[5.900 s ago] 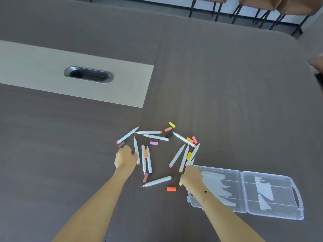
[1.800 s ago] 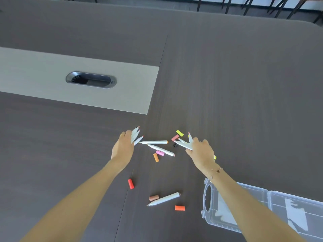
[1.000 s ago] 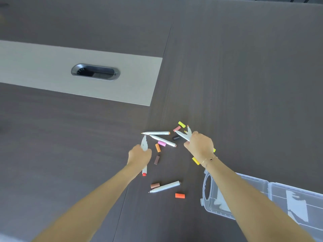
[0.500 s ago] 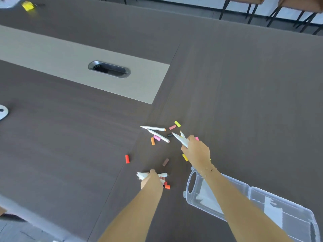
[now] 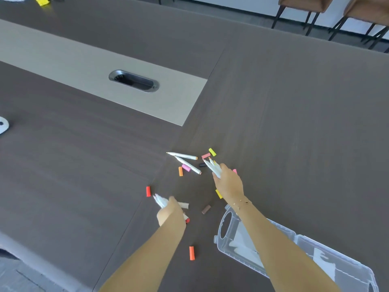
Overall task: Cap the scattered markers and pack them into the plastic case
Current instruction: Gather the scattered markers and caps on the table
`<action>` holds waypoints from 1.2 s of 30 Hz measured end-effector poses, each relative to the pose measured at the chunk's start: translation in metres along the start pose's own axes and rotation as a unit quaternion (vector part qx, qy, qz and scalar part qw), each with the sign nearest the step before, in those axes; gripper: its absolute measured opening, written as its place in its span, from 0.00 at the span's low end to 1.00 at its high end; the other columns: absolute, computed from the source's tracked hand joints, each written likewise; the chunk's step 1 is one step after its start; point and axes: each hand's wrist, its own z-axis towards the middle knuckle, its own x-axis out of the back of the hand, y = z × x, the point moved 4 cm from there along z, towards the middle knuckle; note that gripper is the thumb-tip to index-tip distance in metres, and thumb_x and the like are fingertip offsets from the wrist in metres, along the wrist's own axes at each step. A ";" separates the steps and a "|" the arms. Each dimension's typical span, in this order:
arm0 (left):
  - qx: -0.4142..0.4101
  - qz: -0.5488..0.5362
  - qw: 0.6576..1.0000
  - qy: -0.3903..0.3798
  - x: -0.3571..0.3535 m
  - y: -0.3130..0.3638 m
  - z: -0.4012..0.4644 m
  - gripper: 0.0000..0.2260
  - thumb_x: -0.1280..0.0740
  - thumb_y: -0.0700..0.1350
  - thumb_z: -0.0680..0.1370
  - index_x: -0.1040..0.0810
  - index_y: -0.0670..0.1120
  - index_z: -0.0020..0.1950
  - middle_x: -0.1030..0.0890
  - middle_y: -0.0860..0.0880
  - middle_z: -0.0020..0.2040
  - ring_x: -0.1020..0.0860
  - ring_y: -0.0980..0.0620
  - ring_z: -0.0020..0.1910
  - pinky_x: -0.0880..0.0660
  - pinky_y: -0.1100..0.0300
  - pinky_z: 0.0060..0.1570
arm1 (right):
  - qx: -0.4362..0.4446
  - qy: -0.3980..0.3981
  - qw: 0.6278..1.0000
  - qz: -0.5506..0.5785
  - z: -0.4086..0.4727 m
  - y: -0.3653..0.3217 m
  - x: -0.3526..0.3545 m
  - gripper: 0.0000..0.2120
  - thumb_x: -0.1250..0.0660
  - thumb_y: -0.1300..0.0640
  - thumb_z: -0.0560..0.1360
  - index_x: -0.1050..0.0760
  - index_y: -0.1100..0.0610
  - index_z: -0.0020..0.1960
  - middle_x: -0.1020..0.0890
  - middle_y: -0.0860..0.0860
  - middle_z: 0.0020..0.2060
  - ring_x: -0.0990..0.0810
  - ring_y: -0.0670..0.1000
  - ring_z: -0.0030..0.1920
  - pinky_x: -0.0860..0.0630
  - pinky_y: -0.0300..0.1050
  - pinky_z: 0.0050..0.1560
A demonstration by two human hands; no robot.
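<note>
My left hand (image 5: 171, 213) grips a bundle of white markers (image 5: 160, 200) whose tips poke out to the upper left. My right hand (image 5: 229, 183) holds another bunch of uncapped markers (image 5: 213, 167) pointing up-left. Two loose white markers (image 5: 185, 155) (image 5: 189, 165) lie on the dark table beyond both hands. Loose caps are scattered around: red (image 5: 148, 191), orange (image 5: 191, 253), brown (image 5: 206, 209), pink (image 5: 186, 167), yellow (image 5: 212, 151). The clear plastic case (image 5: 235, 247) lies open at the lower right, partly under my right forearm.
A light wood strip with a metal cable grommet (image 5: 133, 81) crosses the table (image 5: 294, 123) at the back left. Chairs (image 5: 303, 7) stand beyond the far edge. A yellow object (image 5: 42, 1) lies far left, a white object (image 5: 3, 127) at the left edge.
My left hand stays near the table's front with its marker bundle. An orange cap now lies apart, nearer me. My right hand keeps its bunch in the same place.
</note>
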 end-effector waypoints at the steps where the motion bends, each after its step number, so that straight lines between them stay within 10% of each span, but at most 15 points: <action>1: -0.042 0.023 0.998 0.033 0.004 0.009 0.004 0.12 0.37 0.50 0.75 0.22 0.41 0.44 0.24 0.46 0.29 0.29 0.48 0.27 0.35 0.61 0.27 | 0.002 0.000 1.000 -0.001 0.005 -0.004 -0.002 0.10 0.39 0.52 0.79 0.29 0.58 0.55 0.19 0.54 0.44 0.21 0.54 0.44 0.31 0.42 0.40; 9: -0.124 0.122 0.979 -0.105 -0.035 0.077 0.014 0.10 0.38 0.49 0.78 0.27 0.44 0.42 0.27 0.50 0.26 0.30 0.51 0.24 0.34 0.65 0.25 | -0.063 0.033 0.991 0.114 0.044 -0.023 -0.003 0.09 0.39 0.56 0.78 0.27 0.62 0.51 0.20 0.58 0.42 0.23 0.59 0.42 0.29 0.49 0.39; 26: -0.153 0.162 0.975 0.002 -0.099 0.118 0.032 0.12 0.33 0.48 0.73 0.25 0.40 0.46 0.25 0.47 0.28 0.28 0.50 0.23 0.36 0.62 0.21 | -0.064 -0.015 0.987 0.145 0.077 0.005 -0.008 0.08 0.39 0.53 0.77 0.30 0.58 0.44 0.27 0.49 0.32 0.30 0.51 0.31 0.32 0.46 0.32; 36: -0.156 0.171 0.973 0.007 -0.027 0.196 0.066 0.13 0.40 0.51 0.73 0.28 0.42 0.37 0.27 0.47 0.31 0.32 0.47 0.28 0.34 0.59 0.33 | 0.021 -0.113 0.993 0.012 0.120 -0.085 -0.056 0.10 0.37 0.60 0.76 0.28 0.63 0.55 0.27 0.57 0.53 0.27 0.55 0.41 0.31 0.45 0.40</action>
